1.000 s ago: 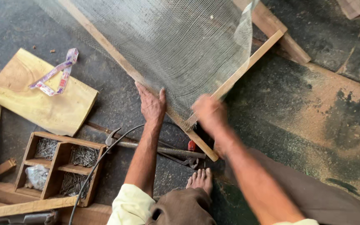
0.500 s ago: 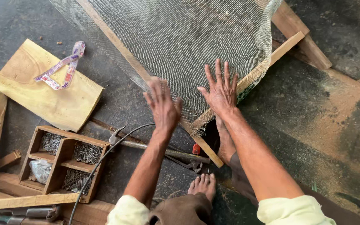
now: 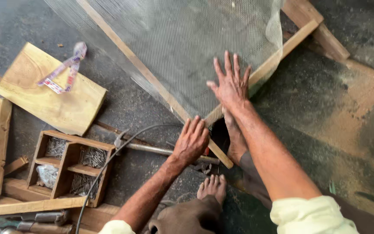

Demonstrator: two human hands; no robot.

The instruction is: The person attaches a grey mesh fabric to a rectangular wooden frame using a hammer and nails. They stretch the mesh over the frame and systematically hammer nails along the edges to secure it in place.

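Wire mesh [image 3: 182,47]: grey, fine-woven sheet draped over a wooden frame [image 3: 152,82] on the dark floor, filling the upper middle of the view; its lower corner lies under the right hand and just above the left hand. Plank [image 3: 50,93]: pale, flat, left of the frame, with a strip of patterned tape [image 3: 63,69] lying on it. Nail box [image 3: 68,167]: wooden, divided into compartments holding nails, lower left, well apart from both hands. Right hand [image 3: 230,86]: palm down on the mesh near the frame's lower corner, fingers spread and flat, mesh directly beneath them. Left hand [image 3: 192,141]: resting on the frame's lower rail, fingers together and curled over the wood, mesh edge just beyond the fingertips. Hammer [image 3: 152,148]: lying on the floor beside the left hand. Bare foot [image 3: 213,187]: below the left hand.
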